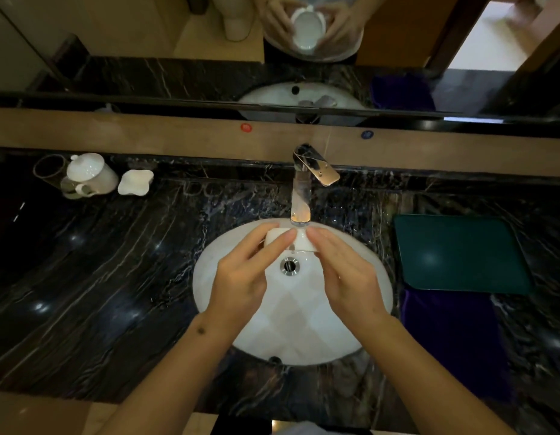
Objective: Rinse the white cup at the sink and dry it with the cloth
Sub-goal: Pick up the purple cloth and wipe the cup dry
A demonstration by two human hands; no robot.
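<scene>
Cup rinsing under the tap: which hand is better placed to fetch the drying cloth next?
Right, probably. The dark purple cloth lies on the counter beside the right hand; the left hand could hold the small white ceramic cup.

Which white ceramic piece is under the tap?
The white cup, held between both hands over the sink; the lidded pot and small dish sit on the counter's far left.

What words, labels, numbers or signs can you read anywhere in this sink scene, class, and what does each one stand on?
No text can be read.
Red round sticker on the wooden ledge behind the tap: any marking is too blurred to read.
Blue round sticker on the same ledge: also too blurred.
White cup, green tray, purple cloth: no print visible.
</scene>
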